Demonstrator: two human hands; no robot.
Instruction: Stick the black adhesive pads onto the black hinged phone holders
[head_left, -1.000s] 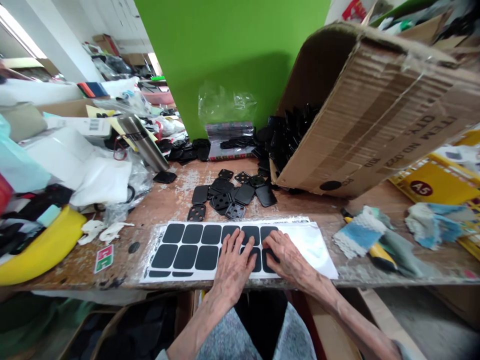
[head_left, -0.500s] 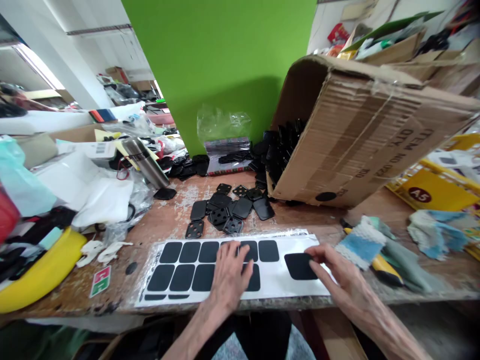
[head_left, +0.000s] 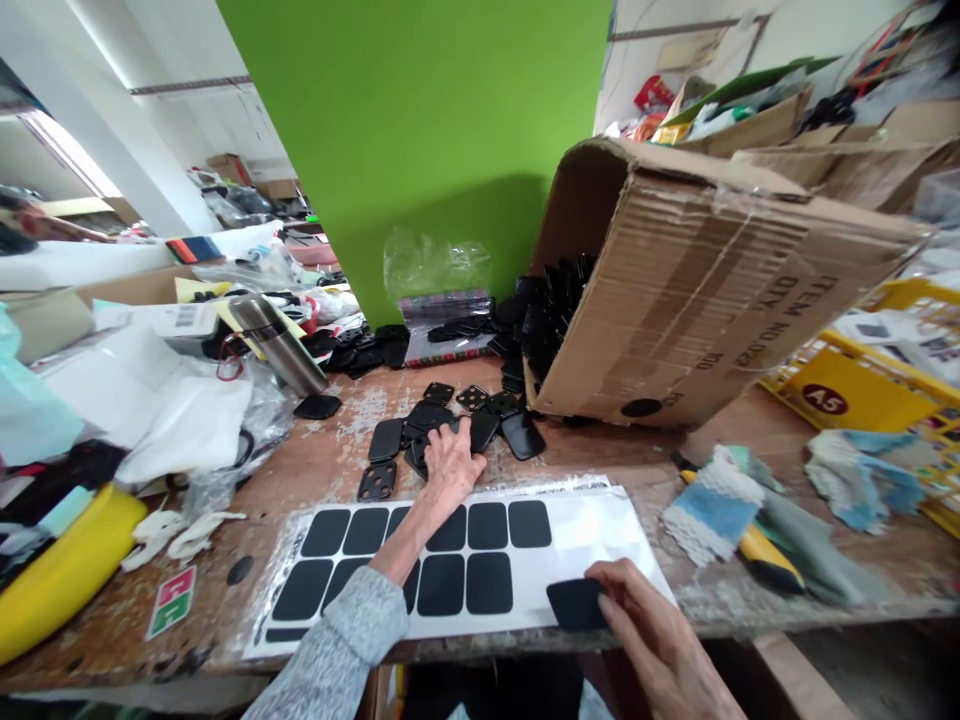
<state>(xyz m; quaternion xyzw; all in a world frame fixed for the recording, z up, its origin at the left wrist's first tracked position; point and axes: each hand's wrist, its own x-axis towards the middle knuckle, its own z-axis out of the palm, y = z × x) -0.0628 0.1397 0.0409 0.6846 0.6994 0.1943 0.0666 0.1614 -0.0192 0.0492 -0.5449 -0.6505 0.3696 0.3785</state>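
Observation:
My left hand [head_left: 452, 465] rests with its fingers on a loose pile of black plastic plates [head_left: 420, 425], some punched with holes. My right hand [head_left: 649, 630] pinches a black rounded-square pad [head_left: 576, 604] at the near right corner of a white backing sheet [head_left: 592, 530]. The sheet carries two rows of matching black pads, and a strip of black pieces lies along its near edge. My left forearm and grey sleeve cover part of the sheet and hide some pads.
A cardboard box [head_left: 675, 300] lies tipped on the wooden bench, full of black pieces. A steel thermos [head_left: 277, 345] and white plastic bags [head_left: 150, 410] stand left. Rags and a yellow-handled knife [head_left: 765, 560] lie right, beside a yellow crate [head_left: 847, 390].
My left hand has moved off the sheet, forward onto the pile. My right hand has carried the pad toward the sheet's near edge. The view has tilted and shifted slightly.

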